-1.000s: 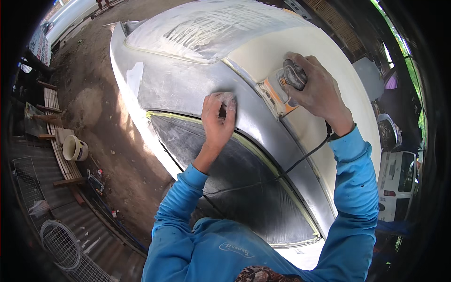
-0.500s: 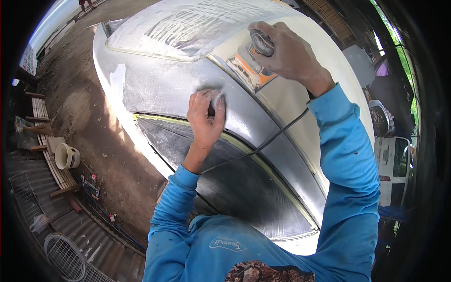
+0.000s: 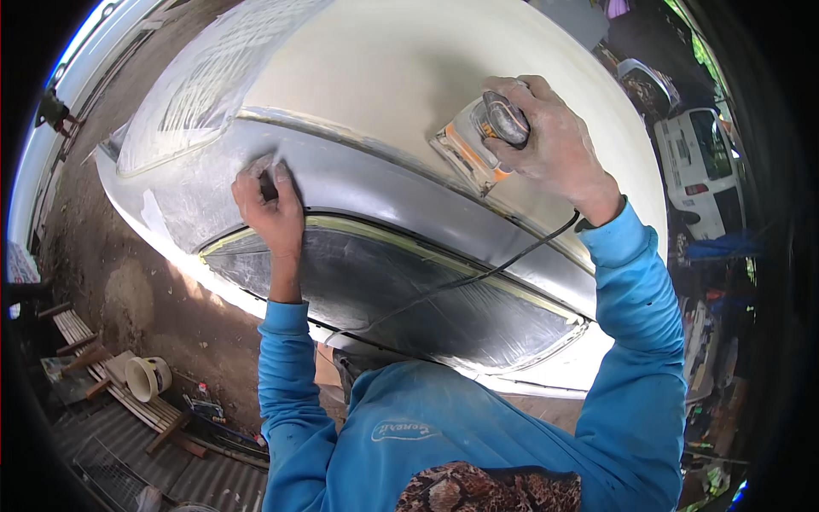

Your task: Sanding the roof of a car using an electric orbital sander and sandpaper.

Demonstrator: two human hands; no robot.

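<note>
My right hand (image 3: 563,145) is closed around the dark knob of an orange and grey electric sander (image 3: 471,154). The sander's flat base lies on the cream roof (image 3: 358,51) of a car, just beyond the roof groove. Its black cable (image 3: 503,266) trails from beside my right wrist across the side window. My left hand (image 3: 269,205) rests with curled fingers on the bare grey strip (image 3: 367,183) above that window; whatever it may hold is hidden. Dark film (image 3: 409,294) edged with yellowish tape covers the window. Dust coats both hands.
Whitish scuffed film covers the rear glass (image 3: 209,94) at far left. On the dirt ground stand a white bucket (image 3: 147,378) and some wooden slats (image 3: 128,388), beside corrugated sheets (image 3: 111,435). A white van (image 3: 699,171) is at right. A person (image 3: 55,111) shows at the far left.
The view has shifted, so the car appears turned. The sander has moved along the roof, away from the rear glass, still in my right hand. My left hand stays curled on the grey strip.
</note>
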